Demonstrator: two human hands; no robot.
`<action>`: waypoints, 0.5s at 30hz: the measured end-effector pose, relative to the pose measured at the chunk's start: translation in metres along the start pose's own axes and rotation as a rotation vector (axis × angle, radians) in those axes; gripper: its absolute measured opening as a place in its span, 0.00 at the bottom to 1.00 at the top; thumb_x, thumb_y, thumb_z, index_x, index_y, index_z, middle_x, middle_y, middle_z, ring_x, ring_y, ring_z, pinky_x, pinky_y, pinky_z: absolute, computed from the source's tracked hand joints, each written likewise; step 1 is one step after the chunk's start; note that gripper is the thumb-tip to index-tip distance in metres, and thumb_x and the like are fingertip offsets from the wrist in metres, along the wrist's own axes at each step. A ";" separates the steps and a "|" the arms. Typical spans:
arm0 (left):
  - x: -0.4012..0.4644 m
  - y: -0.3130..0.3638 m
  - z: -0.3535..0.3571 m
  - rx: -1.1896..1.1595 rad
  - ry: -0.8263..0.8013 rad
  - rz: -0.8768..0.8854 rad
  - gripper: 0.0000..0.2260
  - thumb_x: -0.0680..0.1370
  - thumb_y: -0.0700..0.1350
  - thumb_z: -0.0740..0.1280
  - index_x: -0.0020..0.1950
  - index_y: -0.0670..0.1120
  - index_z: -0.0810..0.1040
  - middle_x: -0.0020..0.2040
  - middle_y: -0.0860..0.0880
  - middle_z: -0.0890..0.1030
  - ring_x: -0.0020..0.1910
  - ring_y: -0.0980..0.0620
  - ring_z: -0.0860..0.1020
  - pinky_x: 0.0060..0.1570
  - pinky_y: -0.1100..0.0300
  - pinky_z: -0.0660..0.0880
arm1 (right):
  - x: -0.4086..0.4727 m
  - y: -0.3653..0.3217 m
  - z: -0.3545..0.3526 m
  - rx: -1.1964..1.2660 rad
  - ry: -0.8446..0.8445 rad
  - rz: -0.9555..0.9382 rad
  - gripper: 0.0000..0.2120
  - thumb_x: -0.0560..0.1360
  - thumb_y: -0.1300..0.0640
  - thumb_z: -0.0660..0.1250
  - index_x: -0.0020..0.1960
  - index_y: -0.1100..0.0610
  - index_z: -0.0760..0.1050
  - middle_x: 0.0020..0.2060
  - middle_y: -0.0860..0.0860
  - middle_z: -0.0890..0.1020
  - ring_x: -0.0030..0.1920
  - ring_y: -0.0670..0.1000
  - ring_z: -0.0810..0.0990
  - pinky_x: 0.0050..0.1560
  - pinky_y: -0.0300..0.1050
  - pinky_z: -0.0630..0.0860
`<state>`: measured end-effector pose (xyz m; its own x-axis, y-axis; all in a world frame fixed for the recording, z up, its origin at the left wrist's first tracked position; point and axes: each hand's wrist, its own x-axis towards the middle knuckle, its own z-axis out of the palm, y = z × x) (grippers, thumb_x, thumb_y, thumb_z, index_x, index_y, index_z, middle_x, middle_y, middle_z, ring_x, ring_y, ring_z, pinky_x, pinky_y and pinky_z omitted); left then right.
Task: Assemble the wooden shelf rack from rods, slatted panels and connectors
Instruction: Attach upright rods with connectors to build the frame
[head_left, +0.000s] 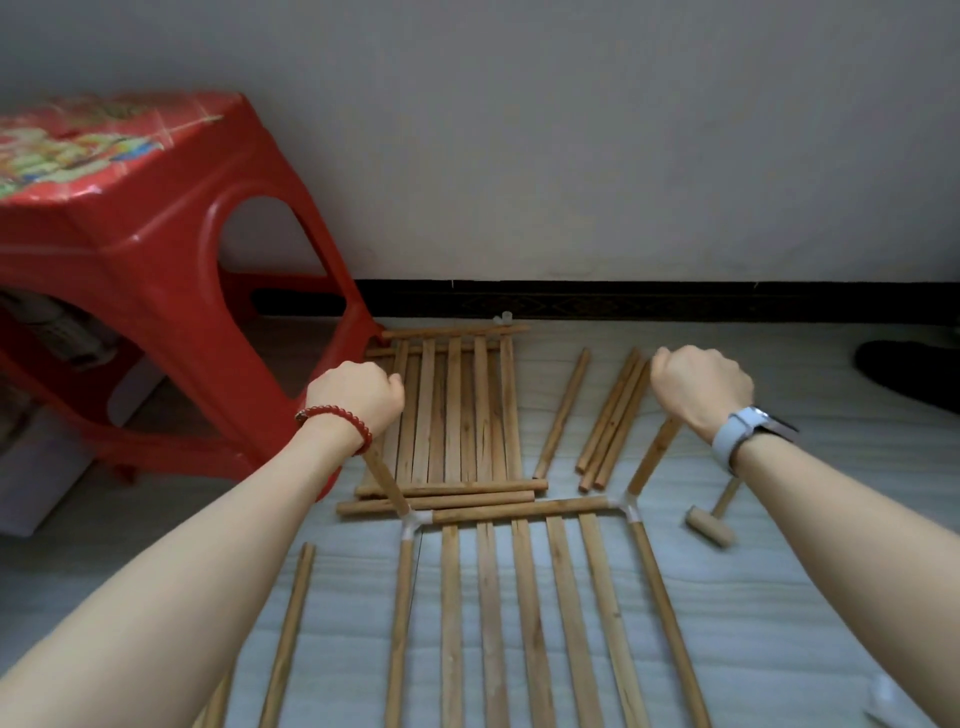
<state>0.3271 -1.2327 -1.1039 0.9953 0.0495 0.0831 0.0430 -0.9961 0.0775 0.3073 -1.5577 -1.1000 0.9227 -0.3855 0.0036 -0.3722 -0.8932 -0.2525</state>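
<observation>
Fingers (382, 387) of both my hands are curling tight around one upright rod each, left rod (387, 483) and right rod (652, 460), which I am pressing squarely down into the white corner connectors (415, 522) of the slatted panel (524, 597) on the floor.

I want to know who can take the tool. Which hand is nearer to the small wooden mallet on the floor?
The right hand. It grips an upright rod just left of and above the mallet. The left hand grips the other upright rod, far across the slatted panel.
</observation>
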 end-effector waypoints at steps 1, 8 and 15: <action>-0.004 0.001 0.000 0.007 0.045 0.029 0.15 0.78 0.52 0.56 0.40 0.45 0.75 0.40 0.44 0.80 0.37 0.44 0.76 0.36 0.58 0.67 | -0.002 -0.001 0.000 -0.009 -0.007 -0.008 0.24 0.80 0.49 0.48 0.55 0.63 0.77 0.56 0.65 0.78 0.56 0.66 0.76 0.53 0.51 0.69; -0.039 0.007 -0.006 -0.271 0.276 0.001 0.11 0.75 0.45 0.64 0.56 0.44 0.76 0.53 0.45 0.77 0.52 0.45 0.75 0.47 0.54 0.70 | -0.006 -0.021 -0.007 -0.258 -0.023 -0.174 0.19 0.81 0.54 0.45 0.52 0.55 0.74 0.52 0.55 0.81 0.55 0.57 0.78 0.55 0.51 0.64; -0.095 -0.024 0.035 -0.543 0.193 -0.165 0.41 0.72 0.48 0.71 0.76 0.40 0.50 0.75 0.42 0.57 0.74 0.45 0.57 0.71 0.49 0.57 | -0.031 -0.053 0.019 -0.326 0.118 -0.549 0.11 0.76 0.58 0.57 0.56 0.56 0.72 0.50 0.52 0.79 0.54 0.55 0.75 0.60 0.52 0.63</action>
<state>0.2341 -1.2165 -1.1486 0.9434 0.2631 0.2020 0.0944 -0.7969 0.5967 0.3008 -1.4938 -1.1051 0.9771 0.1412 0.1592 0.1223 -0.9848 0.1231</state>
